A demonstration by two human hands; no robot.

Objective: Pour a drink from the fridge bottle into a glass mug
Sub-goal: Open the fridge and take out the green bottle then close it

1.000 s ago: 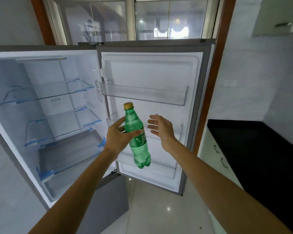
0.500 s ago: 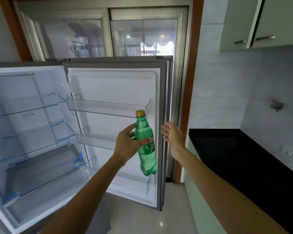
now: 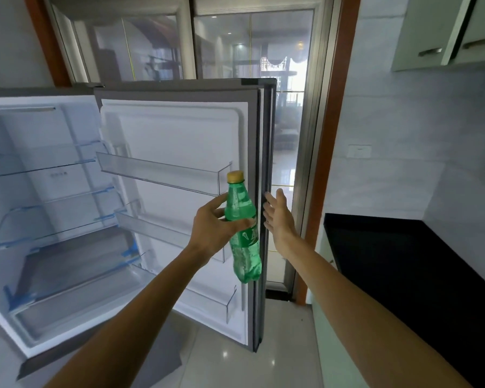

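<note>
A green plastic bottle [image 3: 242, 228] with a yellow cap stands nearly upright in the air, gripped around its middle by my left hand [image 3: 212, 226]. Just right of it, my right hand [image 3: 279, 217] is open, fingers spread and pointing up, its fingertips at the outer edge of the open fridge door [image 3: 265, 191]. I cannot tell whether the fingers touch the door edge. No glass mug is in view.
The fridge interior [image 3: 53, 205] stands open on the left with bare glass shelves. The door carries clear bins [image 3: 163, 175]. A black countertop [image 3: 403, 261] lies to the right under pale wall cabinets [image 3: 445, 32]. A glass sliding door [image 3: 235, 46] is behind.
The view has swung right, so the fridge sits further left. My right hand has moved from in front of the door bins to the door's outer edge. My left hand keeps hold of the bottle.
</note>
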